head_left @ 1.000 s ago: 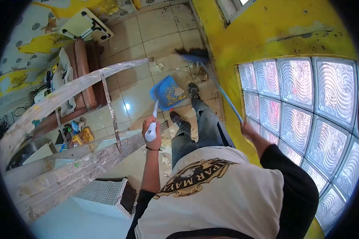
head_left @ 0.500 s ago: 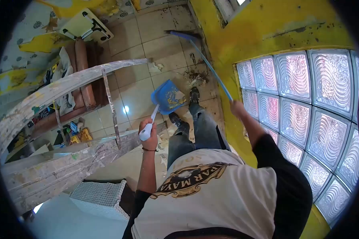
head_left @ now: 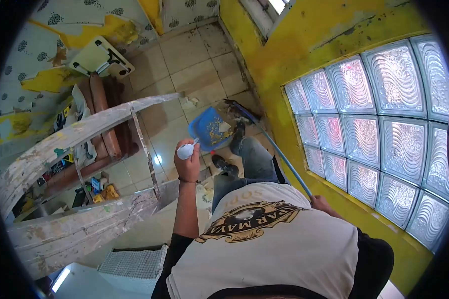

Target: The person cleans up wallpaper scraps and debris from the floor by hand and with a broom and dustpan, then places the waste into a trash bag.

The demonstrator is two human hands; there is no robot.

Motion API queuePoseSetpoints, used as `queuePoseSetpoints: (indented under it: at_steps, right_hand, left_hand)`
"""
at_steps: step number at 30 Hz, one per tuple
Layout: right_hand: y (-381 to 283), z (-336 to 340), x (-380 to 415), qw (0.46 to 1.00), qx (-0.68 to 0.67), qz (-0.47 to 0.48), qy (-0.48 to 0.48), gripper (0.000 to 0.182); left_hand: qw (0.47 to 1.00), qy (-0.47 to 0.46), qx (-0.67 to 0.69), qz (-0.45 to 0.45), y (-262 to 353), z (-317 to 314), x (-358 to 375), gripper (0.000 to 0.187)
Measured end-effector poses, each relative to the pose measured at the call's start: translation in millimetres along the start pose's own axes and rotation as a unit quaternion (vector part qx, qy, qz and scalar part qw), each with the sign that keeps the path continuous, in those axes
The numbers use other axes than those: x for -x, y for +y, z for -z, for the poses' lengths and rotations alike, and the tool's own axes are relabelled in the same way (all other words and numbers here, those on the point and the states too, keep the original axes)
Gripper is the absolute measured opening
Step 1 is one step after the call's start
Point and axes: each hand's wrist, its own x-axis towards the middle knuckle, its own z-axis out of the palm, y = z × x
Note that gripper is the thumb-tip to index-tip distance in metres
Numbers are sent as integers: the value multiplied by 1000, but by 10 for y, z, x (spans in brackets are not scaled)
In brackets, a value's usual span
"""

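Note:
My left hand point(head_left: 187, 162) is closed round the white handle point(head_left: 185, 151) of a blue dustpan point(head_left: 204, 130). The dustpan rests on the tiled floor in front of my feet, with pale debris point(head_left: 216, 130) in it. My right hand point(head_left: 323, 204), at my right side, is closed round the upper end of a long blue broom stick point(head_left: 289, 167). The broom's head point(head_left: 242, 110) is low on the floor, just right of the dustpan and close to my shoe.
Paint-spattered planks of a ladder-like frame point(head_left: 75, 134) cross the left side. Behind them stand a brown sofa point(head_left: 104, 122) and a folded table point(head_left: 102, 57). A yellow wall point(head_left: 304, 60) with glass blocks point(head_left: 391, 79) rises at the right. Yellow tools point(head_left: 106, 194) lie lower left.
The broom head has come back toward my feet and the dustpan, and my right hand has moved down and closer to my body. My left hand has risen slightly in view, still on the handle.

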Motion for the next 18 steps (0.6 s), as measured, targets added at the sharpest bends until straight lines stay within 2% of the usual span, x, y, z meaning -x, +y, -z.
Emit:
queuePoseSetpoints:
  at_steps: [3, 5, 6, 7, 8, 9, 10, 12, 13, 15, 16, 17, 18]
  right_hand:
    - [-609, 252, 128, 996, -73, -49, 20, 52]
    - [-859, 277, -566, 996, -79, 8, 46, 50]
    - [-1603, 615, -535, 992, -120, 14, 43, 49]
    - [-1657, 528, -1202, 981, -150, 108, 54, 49]
    - [-2165, 679, -1486, 979, -161, 105, 67, 49]
    - [-2406, 644, -2072, 961, -128, 197, 145, 48]
    - [-2871, 927, -2119, 979, -150, 128, 59, 50]
    - [-3337, 1122, -2420, 985, -151, 80, 41, 52]
    - [-3316, 1078, -2487, 984, -158, 77, 33, 52]
    - [-2982, 854, -2373, 986, -167, -4, -28, 54]
    - [-2417, 417, -2515, 993, -91, 72, 27, 54]
    - [-1946, 95, -2422, 996, -60, 50, 51, 57]
    - [-1742, 77, -1934, 998, -51, 28, 26, 59]
  left_hand:
    - [1000, -6, 2, 11, 233, 9, -316, 13]
    - [1000, -2, 1, 12, 293, -38, -580, 13]
    - [1000, -10, -5, 11, 301, -67, -698, 13]
    - [1000, 6, -8, -22, 302, -93, -840, 13]
    - [998, 27, -9, -59, 307, -156, -1025, 12]
    - [999, 39, 24, -25, 321, -235, -1173, 12]
    - [999, 28, 14, -18, 346, -252, -1284, 12]
    - [999, 5, -20, -51, 474, -314, -1656, 12]
    - [997, -8, -72, -41, 600, -313, -1802, 13]
    - [999, -1, -38, -31, 609, -381, -2077, 13]
    - [999, 6, -42, -29, 659, -405, -2236, 13]
    - [999, 8, -40, -37, 629, -409, -2386, 13]
    - [996, 23, -56, -69, 579, -413, -2529, 12]
